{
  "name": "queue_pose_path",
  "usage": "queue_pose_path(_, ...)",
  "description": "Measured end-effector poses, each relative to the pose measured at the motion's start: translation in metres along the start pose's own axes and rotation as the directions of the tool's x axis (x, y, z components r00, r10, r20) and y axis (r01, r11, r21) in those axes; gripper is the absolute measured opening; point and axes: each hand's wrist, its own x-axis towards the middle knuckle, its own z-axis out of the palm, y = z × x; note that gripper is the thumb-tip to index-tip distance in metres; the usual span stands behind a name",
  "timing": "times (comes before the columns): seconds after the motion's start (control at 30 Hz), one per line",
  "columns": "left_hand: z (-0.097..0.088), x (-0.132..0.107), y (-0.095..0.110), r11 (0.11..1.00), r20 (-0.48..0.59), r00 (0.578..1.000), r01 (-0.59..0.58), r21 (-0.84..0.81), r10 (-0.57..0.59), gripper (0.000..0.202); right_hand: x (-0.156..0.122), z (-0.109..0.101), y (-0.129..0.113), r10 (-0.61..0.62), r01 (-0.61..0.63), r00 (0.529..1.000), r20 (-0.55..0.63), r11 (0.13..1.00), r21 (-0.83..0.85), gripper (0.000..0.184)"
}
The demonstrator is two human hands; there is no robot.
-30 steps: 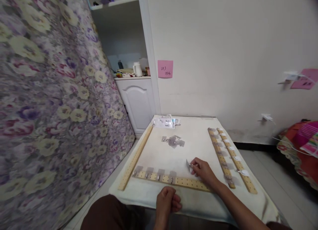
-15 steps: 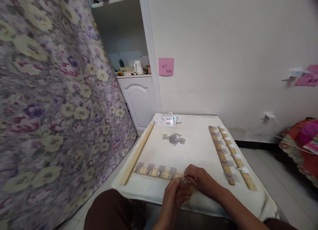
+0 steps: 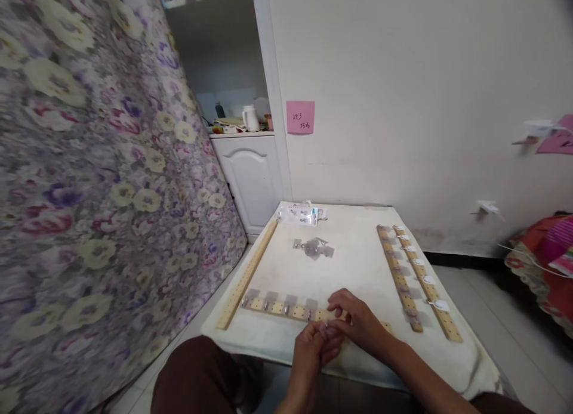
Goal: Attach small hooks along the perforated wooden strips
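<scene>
My left hand [image 3: 313, 349] and my right hand [image 3: 356, 321] meet at the near edge of the white table [image 3: 358, 265]. Their fingertips pinch together on a small clear packet [image 3: 328, 326], too small to make out in detail. They hover just over the near wooden pegged strip [image 3: 286, 310], which carries several small clear packets on hooks. A loose pile of clear packets [image 3: 314, 247] lies at the table's middle, beyond the hands.
A bare pegged strip [image 3: 248, 275] lies along the table's left edge; two more strips [image 3: 414, 280] with white tags lie at the right. A packaged item [image 3: 302, 215] sits at the far edge. A flowered mattress [image 3: 89, 163] leans at the left, a white cabinet [image 3: 250, 175] behind.
My right hand drew back from the table's middle with a small packet towards the near strip. My left hand rose from the table edge to meet it, and both now pinch the packet.
</scene>
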Motion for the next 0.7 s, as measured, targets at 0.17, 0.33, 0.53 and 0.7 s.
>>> queue_pose_path(0.17,-0.002,0.000,-0.001,0.999,0.013,1.000,0.014,-0.035,-0.014,0.036,0.002,-0.008,0.000,0.107,-0.107,0.990,-0.090,0.994,0.004,0.026)
queue_pose_path(0.33,-0.001,0.000,-0.003,0.998,0.018,0.999,0.036,-0.048,-0.036,0.033,0.002,-0.006,0.016,0.340,-0.344,0.939,0.051,0.925,0.159,0.018)
queue_pose_path(0.53,0.001,0.004,-0.009,0.997,0.017,0.998,0.063,-0.054,-0.062,0.032,0.004,0.004,0.026,0.366,-0.373,0.928,0.072,0.902,0.216,0.010)
queue_pose_path(0.7,0.004,0.008,-0.014,0.992,-0.040,0.992,0.120,-0.038,-0.122,0.027,0.009,0.003,0.029,0.343,-0.343,0.939,0.022,0.933,0.106,0.010)
